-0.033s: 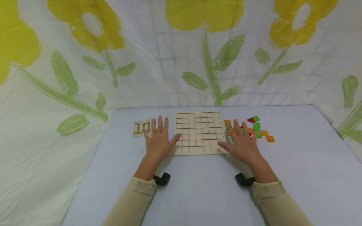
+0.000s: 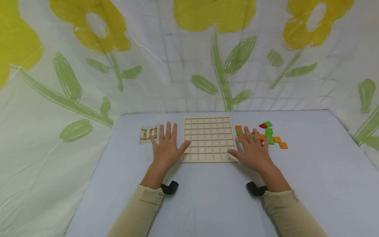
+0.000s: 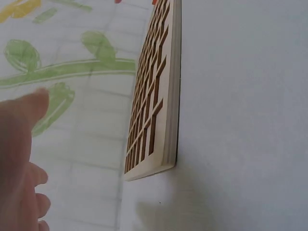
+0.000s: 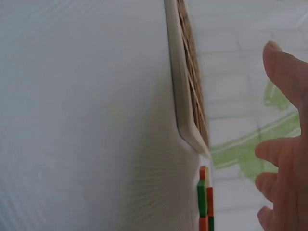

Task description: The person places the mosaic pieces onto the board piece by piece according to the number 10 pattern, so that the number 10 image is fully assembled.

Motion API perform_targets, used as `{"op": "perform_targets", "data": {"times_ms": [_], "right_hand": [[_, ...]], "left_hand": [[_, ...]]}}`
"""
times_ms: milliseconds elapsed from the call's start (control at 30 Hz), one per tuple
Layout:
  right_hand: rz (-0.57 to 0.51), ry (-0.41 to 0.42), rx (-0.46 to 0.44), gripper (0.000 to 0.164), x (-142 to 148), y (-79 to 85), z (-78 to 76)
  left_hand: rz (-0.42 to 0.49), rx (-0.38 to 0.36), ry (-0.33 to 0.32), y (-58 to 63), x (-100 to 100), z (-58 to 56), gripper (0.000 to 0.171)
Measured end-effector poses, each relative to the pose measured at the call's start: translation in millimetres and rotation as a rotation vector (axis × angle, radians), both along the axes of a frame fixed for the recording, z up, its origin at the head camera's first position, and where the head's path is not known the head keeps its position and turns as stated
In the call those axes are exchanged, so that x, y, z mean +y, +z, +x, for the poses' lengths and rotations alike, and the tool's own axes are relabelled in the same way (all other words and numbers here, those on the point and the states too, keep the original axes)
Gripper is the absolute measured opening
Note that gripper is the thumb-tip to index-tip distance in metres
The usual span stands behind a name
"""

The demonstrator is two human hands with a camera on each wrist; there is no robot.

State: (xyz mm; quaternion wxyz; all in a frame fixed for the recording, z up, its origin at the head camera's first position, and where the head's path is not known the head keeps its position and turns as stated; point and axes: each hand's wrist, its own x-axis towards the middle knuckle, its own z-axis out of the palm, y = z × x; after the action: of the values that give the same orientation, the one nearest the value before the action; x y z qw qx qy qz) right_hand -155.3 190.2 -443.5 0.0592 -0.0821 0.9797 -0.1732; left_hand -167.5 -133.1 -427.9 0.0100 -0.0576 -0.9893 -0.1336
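Note:
A wooden board with a grid of square recesses (image 2: 208, 140) lies flat on the table between the two hands. My left hand (image 2: 166, 149) is spread palm down at the board's left edge, its thumb overlapping that edge in the head view. Beside its fingers lies a printed pattern card (image 2: 145, 135) with orange, green and red squares. Over the board's right edge and the loose tiles hovers my right hand (image 2: 253, 153), fingers spread and holding nothing. Its fingers partly hide the orange, green and red tiles (image 2: 269, 135). Both wrist views show the hands raised above the table.
The white table (image 2: 204, 197) extends in front of the board and to both sides. A white cloth (image 2: 142, 95) printed with yellow flowers and green leaves hangs behind it. Each wrist carries a black device, such as the left one (image 2: 170, 188).

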Motion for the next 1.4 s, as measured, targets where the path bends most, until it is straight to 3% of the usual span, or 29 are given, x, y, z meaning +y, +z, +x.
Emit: {"op": "perform_targets", "data": {"times_ms": [433,767,1067,1267,1400], "right_hand": [[0.018,-0.007,0.014,0.104,-1,-1.2,-0.2],[0.053,-0.006,0.048,0.111,0,-3.1,1.2],[0.064,0.011,0.021,0.114,-3,-3.4,2.5],[0.05,0.012,0.013,0.111,-3,-3.4,4.0],[0.043,0.012,0.016,0.108,-4,-5.4,3.2]], "left_hand": [[-0.034,-0.024,-0.027,-6.3,-5,-1.7,0.101],[-0.109,-0.076,-0.057,-13.9,-6,-1.2,0.121],[-0.092,-0.072,-0.053,-17.2,-5,-1.7,0.121],[-0.021,-0.14,-0.019,-15.7,-4,0.8,0.115],[-0.021,-0.162,-0.007,-13.7,-3,1.0,0.109]]}}
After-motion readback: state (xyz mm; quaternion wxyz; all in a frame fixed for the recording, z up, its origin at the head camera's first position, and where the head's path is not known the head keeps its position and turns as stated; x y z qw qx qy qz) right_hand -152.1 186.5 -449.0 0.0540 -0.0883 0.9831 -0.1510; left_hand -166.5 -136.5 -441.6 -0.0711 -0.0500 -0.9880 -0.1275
